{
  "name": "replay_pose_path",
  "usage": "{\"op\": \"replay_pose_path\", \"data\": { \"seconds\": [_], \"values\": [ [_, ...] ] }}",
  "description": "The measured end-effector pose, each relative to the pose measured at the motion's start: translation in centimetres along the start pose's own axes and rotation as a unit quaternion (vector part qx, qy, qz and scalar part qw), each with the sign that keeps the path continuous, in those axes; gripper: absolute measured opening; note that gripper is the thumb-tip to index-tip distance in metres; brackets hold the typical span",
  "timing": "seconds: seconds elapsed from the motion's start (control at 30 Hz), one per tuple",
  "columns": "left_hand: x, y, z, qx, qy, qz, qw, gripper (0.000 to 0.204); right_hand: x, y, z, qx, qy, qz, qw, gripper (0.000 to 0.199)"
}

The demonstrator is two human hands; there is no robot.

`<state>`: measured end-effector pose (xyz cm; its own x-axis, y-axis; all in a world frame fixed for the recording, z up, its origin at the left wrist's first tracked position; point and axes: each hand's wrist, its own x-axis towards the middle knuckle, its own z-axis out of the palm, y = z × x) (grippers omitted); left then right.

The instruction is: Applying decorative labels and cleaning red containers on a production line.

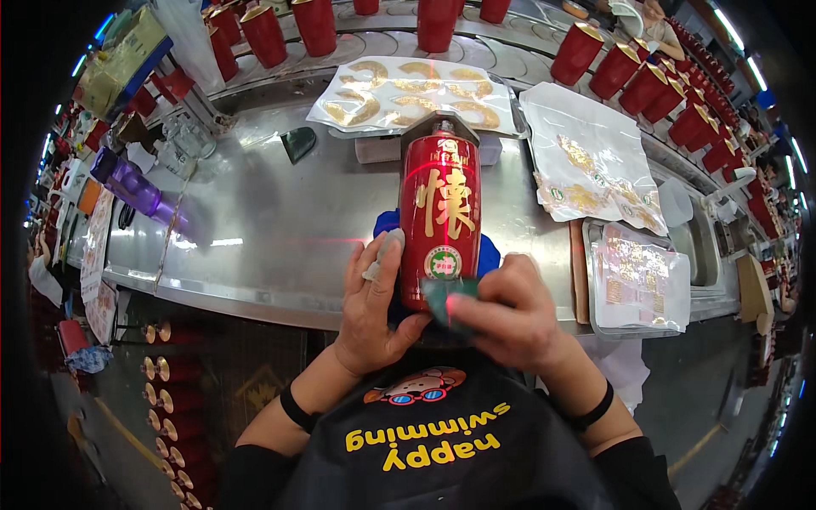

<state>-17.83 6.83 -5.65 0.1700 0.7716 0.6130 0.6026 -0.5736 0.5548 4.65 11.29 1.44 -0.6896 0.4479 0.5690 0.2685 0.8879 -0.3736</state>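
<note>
A red bottle [440, 204] with gold characters and a round green-and-white emblem lies on its back in front of me, its neck pointing away. Blue padding [489, 255] shows beneath it on both sides. My left hand [371, 297] steadies the bottle's lower left side, with the thumb near its base and light covers on some fingers. In my right hand [518, 314] a dark green flat scraper [450, 299] is pinched against the lower front of the bottle, just below the emblem. Motion blurs the right fingers and the scraper a little.
Beyond the bottle lies a sheet of gold decals [408, 89]. More decal sheets [595, 161] and a tray of labels [637, 280] are to the right. A second dark green piece [298, 144] and a purple bottle [136, 183] lie left. Red containers [314, 25] line the conveyor.
</note>
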Motion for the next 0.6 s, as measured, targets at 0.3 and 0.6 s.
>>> {"op": "replay_pose_path", "data": {
  "seconds": [0.3, 0.6],
  "values": [
    [1.6, -0.8, 0.2, -0.308, -0.038, -0.179, 0.933, 0.087, -0.3, -0.7, -0.1, 0.196, 0.091, 0.249, 0.944, 0.02],
    [1.6, -1.6, 0.3, -0.32, -0.088, -0.194, 0.923, 0.094, -1.4, 1.0, 2.9, 0.3, 0.138, 0.366, 0.87, 0.025]
  ]
}}
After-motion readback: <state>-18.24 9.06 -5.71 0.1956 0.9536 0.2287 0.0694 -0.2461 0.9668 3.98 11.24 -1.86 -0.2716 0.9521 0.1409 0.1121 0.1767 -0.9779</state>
